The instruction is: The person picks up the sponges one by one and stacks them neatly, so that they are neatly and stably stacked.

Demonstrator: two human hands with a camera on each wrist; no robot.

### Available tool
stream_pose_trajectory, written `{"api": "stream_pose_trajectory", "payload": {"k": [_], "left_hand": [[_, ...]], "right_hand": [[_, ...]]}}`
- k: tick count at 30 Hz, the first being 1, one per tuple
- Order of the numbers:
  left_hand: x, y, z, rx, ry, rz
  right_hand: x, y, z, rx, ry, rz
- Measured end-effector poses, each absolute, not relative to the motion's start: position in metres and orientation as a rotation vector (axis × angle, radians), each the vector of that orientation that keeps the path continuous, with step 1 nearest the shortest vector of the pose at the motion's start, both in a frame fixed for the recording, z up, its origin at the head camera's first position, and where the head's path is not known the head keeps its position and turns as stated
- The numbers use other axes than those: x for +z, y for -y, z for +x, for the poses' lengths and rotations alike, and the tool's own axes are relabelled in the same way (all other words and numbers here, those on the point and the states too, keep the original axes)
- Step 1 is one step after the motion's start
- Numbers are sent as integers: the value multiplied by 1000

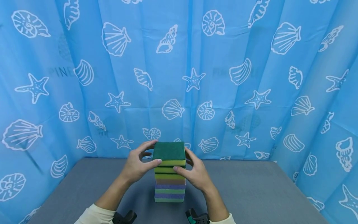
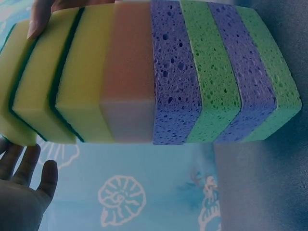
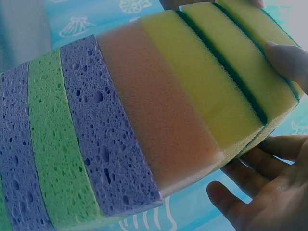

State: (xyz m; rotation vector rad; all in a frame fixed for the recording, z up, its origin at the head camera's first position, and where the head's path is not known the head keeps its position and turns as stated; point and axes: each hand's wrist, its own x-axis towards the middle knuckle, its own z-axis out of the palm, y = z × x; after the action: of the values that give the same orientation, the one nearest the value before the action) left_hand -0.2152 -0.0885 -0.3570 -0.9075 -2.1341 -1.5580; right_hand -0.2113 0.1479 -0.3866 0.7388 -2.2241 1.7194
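Note:
A tall stack of sponges stands on the grey table [image 1: 237,186]. At its top is a yellow scrub sponge with a dark green scouring face [image 1: 169,151]. Two more yellow scrub sponges lie under it, then an orange sponge [image 2: 129,53], then purple sponges [image 3: 103,120] and green sponges [image 3: 53,139] in turn. My left hand [image 1: 138,163] holds the top scrub sponge from the left, thumb at its front corner, fingers behind. From the right, my right hand [image 1: 195,174] grips the upper stack, its thumb against the front of the second scrub sponge [image 1: 167,170] and fingers along the side.
Behind the table hangs a blue curtain [image 1: 173,77] with white shells and starfish, wrapping round both sides. Dark straps [image 1: 198,217] sit at the wrists.

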Motion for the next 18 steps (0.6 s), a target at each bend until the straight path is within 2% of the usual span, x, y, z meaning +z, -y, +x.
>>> {"api": "stream_pose_trajectory", "payload": {"k": [18], "left_hand": [[-360,87,-219,-1565,2146,-916]], "right_hand": [[-388,-149,-212,1712,2217,796]]}}
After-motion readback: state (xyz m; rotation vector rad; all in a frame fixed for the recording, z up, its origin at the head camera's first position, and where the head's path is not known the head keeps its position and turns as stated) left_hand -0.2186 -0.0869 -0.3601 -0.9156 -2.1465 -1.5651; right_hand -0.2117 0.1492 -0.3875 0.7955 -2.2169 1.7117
